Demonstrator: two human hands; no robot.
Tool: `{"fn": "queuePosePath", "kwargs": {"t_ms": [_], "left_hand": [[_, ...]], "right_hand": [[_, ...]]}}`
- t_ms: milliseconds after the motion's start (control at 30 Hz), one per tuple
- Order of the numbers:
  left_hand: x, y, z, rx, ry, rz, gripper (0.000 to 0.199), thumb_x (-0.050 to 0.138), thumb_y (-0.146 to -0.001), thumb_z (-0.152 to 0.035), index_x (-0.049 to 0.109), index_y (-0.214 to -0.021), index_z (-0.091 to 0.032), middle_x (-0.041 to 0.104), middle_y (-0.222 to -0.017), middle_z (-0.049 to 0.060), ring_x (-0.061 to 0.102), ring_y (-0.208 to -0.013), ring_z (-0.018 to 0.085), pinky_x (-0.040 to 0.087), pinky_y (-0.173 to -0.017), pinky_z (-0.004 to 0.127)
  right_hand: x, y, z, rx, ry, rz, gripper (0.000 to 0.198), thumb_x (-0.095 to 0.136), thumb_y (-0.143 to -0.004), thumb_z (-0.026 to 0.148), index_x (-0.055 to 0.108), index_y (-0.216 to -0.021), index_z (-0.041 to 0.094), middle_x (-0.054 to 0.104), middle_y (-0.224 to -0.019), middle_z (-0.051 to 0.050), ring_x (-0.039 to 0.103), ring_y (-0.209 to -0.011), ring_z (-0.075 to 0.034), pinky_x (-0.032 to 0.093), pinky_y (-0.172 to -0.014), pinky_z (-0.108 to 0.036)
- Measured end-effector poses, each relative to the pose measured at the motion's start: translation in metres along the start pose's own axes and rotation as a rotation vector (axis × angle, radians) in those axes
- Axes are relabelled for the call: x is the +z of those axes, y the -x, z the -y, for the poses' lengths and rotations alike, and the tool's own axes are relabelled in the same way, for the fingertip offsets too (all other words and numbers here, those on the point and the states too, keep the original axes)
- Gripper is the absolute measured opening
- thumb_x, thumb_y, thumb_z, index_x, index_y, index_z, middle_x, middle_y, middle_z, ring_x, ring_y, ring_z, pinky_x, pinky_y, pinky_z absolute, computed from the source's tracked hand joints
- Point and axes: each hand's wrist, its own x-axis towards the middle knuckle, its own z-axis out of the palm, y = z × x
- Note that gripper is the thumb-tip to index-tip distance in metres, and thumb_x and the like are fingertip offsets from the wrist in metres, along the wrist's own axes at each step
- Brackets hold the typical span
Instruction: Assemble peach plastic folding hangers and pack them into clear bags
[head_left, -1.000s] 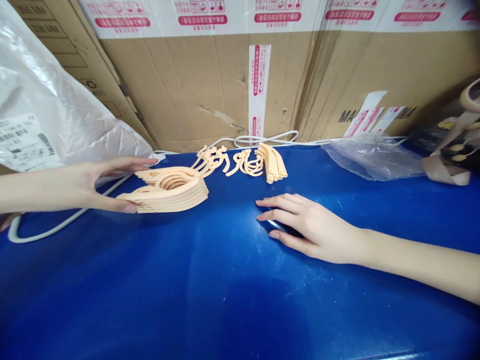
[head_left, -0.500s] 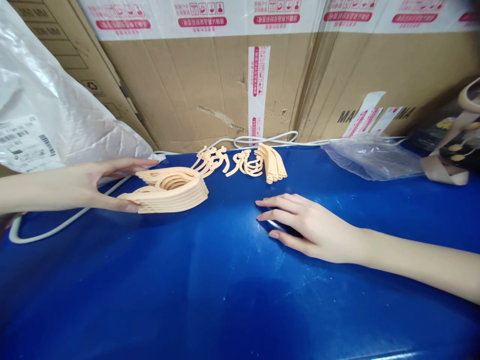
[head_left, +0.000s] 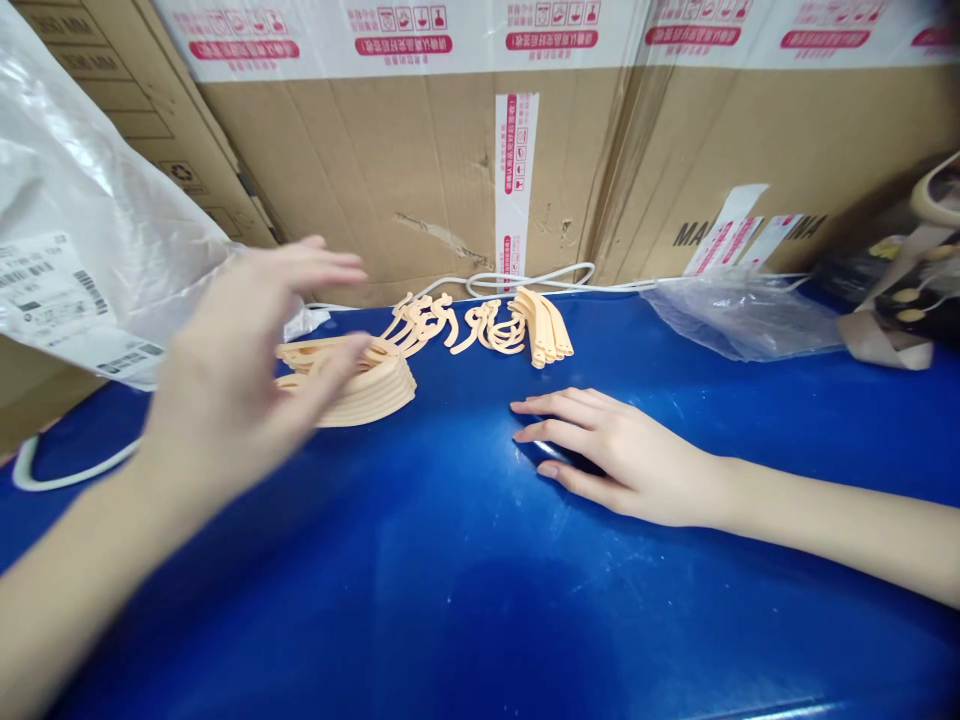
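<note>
My left hand [head_left: 247, 350], blurred by motion, is raised at the left with thumb and fingers apart, holding nothing. It partly covers a stack of cream-coloured curved plastic pieces [head_left: 379, 390] on the blue table [head_left: 480, 560]. Behind the stack lie several small cream hook-like pieces [head_left: 424, 325]. To their right are more small curved pieces [head_left: 495, 330] and a bundle of longer cream curved bars [head_left: 547, 330]. My right hand [head_left: 615, 450] rests palm down on the table, fingers spread and holding nothing.
Large cardboard boxes [head_left: 375, 170] stand along the back edge. A white plastic parcel bag [head_left: 97, 200] leans at the left. A white cable [head_left: 75, 470] runs along the table. Toward the right lie a clear plastic bag [head_left: 742, 315] and a dark bag with a beige strap [head_left: 885, 340].
My left hand has let go of the stacked cream pieces and lifted up and toward the camera. The stack and my right hand have stayed in place.
</note>
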Motion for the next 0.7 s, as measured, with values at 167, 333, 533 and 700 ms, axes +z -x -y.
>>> {"fn": "queuePosePath", "kwargs": {"t_ms": [167, 333, 533, 700], "left_hand": [[0.026, 0.024, -0.053, 0.310, 0.010, 0.256, 0.040, 0.050, -0.094, -0.021, 0.048, -0.133, -0.012, 0.055, -0.138, 0.012, 0.044, -0.135, 0.023, 0.038, -0.113, 0.040], [0.048, 0.039, -0.055, 0.083, 0.193, 0.552, 0.056, 0.042, -0.098, -0.041, 0.032, -0.146, -0.015, 0.043, -0.150, 0.010, 0.040, -0.138, 0.022, 0.041, -0.111, 0.039], [0.048, 0.039, -0.049, 0.030, 0.218, 0.662, 0.056, 0.034, -0.100, -0.049, 0.038, -0.145, -0.016, 0.039, -0.152, 0.010, 0.040, -0.138, 0.027, 0.038, -0.113, 0.047], [0.047, 0.038, -0.048, 0.031, 0.229, 0.685, 0.056, 0.036, -0.100, -0.047, 0.039, -0.145, -0.015, 0.039, -0.153, 0.010, 0.039, -0.139, 0.027, 0.037, -0.114, 0.048]], "right_hand": [[-0.001, 0.000, 0.001, 0.003, 0.007, -0.004, 0.029, 0.045, -0.098, 0.031, 0.060, -0.120, 0.019, 0.056, -0.136, -0.011, 0.053, -0.121, -0.021, 0.042, -0.101, -0.040], [-0.002, -0.002, 0.004, 0.034, -0.001, -0.012, 0.024, 0.047, -0.097, 0.031, 0.060, -0.111, 0.017, 0.059, -0.132, -0.013, 0.053, -0.122, -0.022, 0.040, -0.101, -0.042], [-0.013, -0.009, -0.003, 0.149, 0.038, -0.112, 0.023, 0.049, -0.095, 0.037, 0.061, -0.105, 0.020, 0.069, -0.110, -0.008, 0.062, -0.101, -0.024, 0.044, -0.088, -0.041], [-0.037, -0.028, -0.048, 0.382, 0.076, -0.208, 0.026, 0.050, -0.092, 0.041, 0.062, -0.098, 0.019, 0.069, -0.096, -0.008, 0.064, -0.082, -0.023, 0.047, -0.073, -0.035]]}}
